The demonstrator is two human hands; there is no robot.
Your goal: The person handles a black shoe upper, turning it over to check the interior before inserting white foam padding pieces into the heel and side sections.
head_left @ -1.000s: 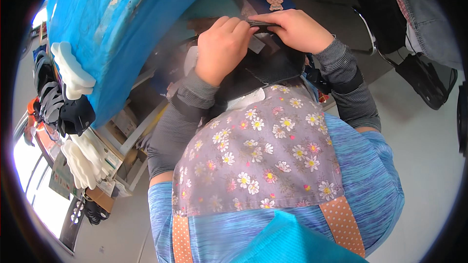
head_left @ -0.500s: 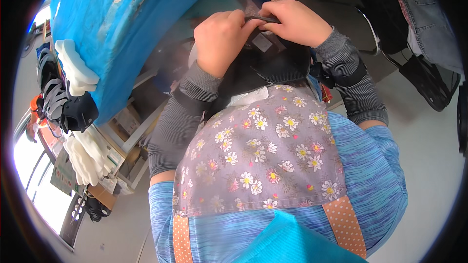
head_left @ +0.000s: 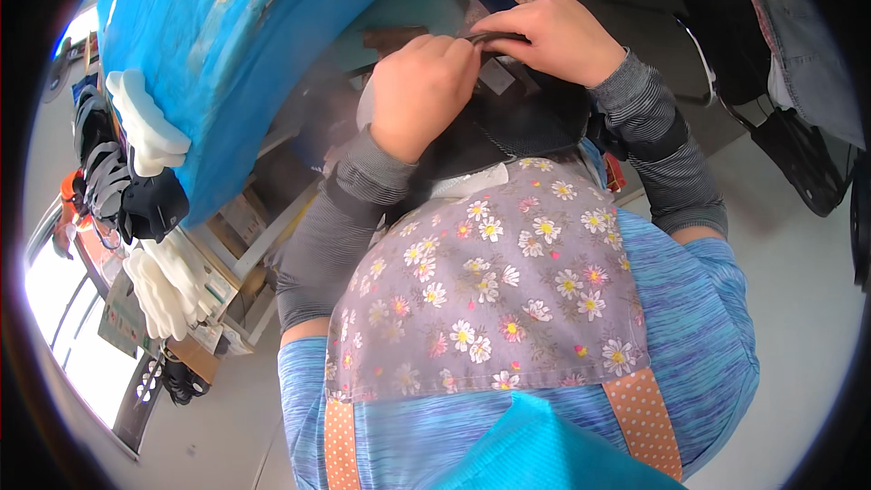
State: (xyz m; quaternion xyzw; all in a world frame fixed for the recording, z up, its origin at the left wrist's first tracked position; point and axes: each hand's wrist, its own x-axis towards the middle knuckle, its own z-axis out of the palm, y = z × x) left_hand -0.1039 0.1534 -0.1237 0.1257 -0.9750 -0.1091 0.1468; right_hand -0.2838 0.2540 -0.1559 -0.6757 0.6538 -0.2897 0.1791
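Note:
At the top middle, a thin dark strip [head_left: 501, 36] is pinched between the thumb and fingers of my right hand [head_left: 567, 39]. My left hand [head_left: 424, 91] meets it from the other side, its fingers curled closed round the strip's left end. Beneath both hands, black material [head_left: 535, 123] with visible stitching lies over my lap. A small whitish rectangle [head_left: 496, 76] shows just below the strip. Whether the strip belongs to the black material I cannot tell. A brown flat piece [head_left: 392, 39] sticks out beyond my left hand.
Blue sheeting [head_left: 204, 63] drapes down at the left. White foot-shaped forms [head_left: 145, 122], dark shoe-like pieces [head_left: 150, 204] and more white forms [head_left: 163, 290] sit at its edge, by a wooden frame [head_left: 259, 249]. At the right are a black chair-like frame [head_left: 798, 163] and grey denim clothing [head_left: 807, 27].
My left hand has shifted slightly right and turned, its knuckles rolling over the strip. The brown flat piece beyond it has come into view. My right hand keeps its pinch.

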